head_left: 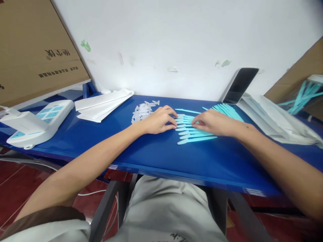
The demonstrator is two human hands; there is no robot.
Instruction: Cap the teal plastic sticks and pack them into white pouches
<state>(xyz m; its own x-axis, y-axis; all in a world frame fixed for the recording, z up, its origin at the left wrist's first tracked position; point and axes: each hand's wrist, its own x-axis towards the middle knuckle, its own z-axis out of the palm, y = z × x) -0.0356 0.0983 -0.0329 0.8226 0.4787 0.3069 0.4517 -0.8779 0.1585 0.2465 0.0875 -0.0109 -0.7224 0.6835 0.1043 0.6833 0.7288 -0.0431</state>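
Observation:
A row of several turquoise sticks with pale, whitish tips lies side by side on the blue table. My left hand is at the tip ends of the row, its fingers curled together; whatever they hold is too small to make out. From the other side, my right hand rests over the sticks with thumb and fingers pinched on a turquoise stick. Behind my left hand is a pile of small translucent caps. More turquoise sticks lie fanned out beyond my right hand.
A phone leans against the white wall. Folded white paper and a white device with blue panels are at the left. At the right are white plastic bags and a clear bag of turquoise sticks. A cardboard box stands back left.

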